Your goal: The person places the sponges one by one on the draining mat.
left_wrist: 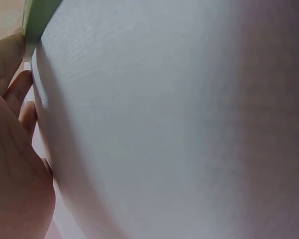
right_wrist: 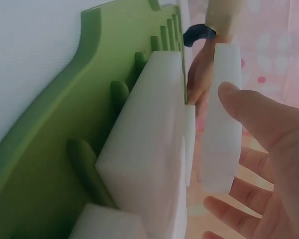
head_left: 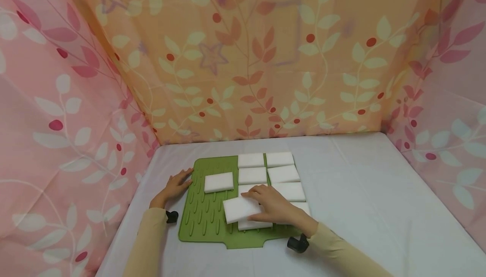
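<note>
My right hand (head_left: 274,204) pinches a white sponge block (head_left: 240,209) between thumb and fingers, holding it raised and slightly tilted over the green ridged mat (head_left: 205,234). In the right wrist view the held block (right_wrist: 222,129) stands apart from another white block (right_wrist: 149,139) lying on the mat. My left hand (head_left: 176,187) rests at the mat's left edge with its fingertips touching it. The left wrist view shows these fingers against the green edge (left_wrist: 37,20). One single block (head_left: 219,183) lies on the mat's left half.
White blocks lie in two columns on the mat's right half, including a back one (head_left: 280,159); my right hand partly hides some. A white cloth (head_left: 357,209) covers the table. Patterned curtains (head_left: 247,57) stand at the back and both sides.
</note>
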### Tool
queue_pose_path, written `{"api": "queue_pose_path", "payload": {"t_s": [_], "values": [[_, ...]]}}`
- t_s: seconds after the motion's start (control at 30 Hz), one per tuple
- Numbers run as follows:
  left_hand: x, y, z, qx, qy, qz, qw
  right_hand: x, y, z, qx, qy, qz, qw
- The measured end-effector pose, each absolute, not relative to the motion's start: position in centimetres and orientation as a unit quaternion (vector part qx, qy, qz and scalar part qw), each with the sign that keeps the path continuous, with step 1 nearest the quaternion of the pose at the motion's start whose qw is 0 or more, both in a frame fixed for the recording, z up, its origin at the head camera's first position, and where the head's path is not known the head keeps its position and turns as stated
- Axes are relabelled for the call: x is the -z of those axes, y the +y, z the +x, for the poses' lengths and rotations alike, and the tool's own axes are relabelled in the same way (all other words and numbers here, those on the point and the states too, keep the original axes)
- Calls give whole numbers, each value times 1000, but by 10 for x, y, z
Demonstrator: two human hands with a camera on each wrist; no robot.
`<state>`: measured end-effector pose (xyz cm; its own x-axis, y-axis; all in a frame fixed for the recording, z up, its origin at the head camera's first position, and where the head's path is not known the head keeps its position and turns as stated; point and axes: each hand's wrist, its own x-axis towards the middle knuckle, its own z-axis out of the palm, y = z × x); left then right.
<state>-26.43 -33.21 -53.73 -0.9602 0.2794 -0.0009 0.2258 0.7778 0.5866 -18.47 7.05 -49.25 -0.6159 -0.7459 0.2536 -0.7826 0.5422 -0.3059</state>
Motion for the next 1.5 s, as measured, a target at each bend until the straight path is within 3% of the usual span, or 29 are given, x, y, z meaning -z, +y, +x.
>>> {"api": "queue_pose_path", "payload": {"t_s": [1.23, 1.5], "values": [[537, -330, -264, -301, 944, 135, 33, 502, -22, -184, -111, -909, 396, 67], [548, -339, -266, -351, 918, 186, 5, 502, -32, -176, -62, -919, 383, 68]]}}
